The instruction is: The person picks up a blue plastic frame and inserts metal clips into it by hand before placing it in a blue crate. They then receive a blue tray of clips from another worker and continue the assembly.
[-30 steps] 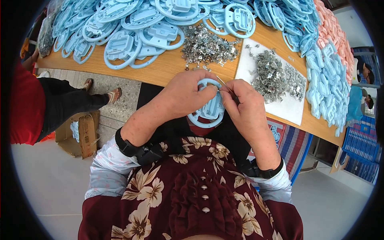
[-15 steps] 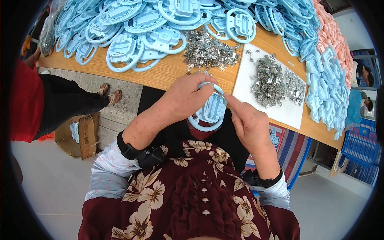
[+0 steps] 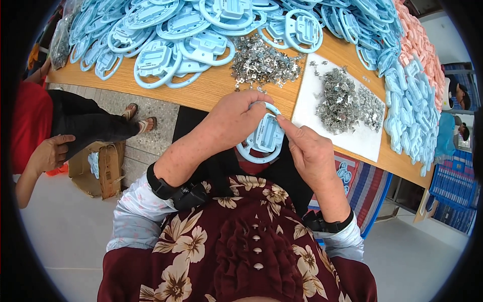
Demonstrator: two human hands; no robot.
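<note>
A light-blue plastic toy steering wheel part [image 3: 267, 135] is held over my lap, its recessed compartment facing up. My left hand [image 3: 236, 118] is closed on its upper rim, with the thumb across the top. At the right edge of the compartment, my right hand [image 3: 311, 151] presses its forefinger against the part while the other fingers curl in. Whether a small piece sits under that fingertip is hidden. Just beyond my left hand lies a heap of small metal pieces [image 3: 264, 63] on the wooden table [image 3: 201, 96].
Blue wheel parts [image 3: 171, 25] are heaped along the table's far side. To the right, a white sheet [image 3: 308, 108] bears more metal pieces [image 3: 339, 100]. Smaller blue parts [image 3: 407, 110] and pink parts [image 3: 422, 55] lie beyond. A person [image 3: 37, 126] stands at left near a cardboard box [image 3: 111, 171].
My right hand has shifted slightly left and up along the wheel part's edge; the part has tilted a little. At left, the other person's hand has come into view.
</note>
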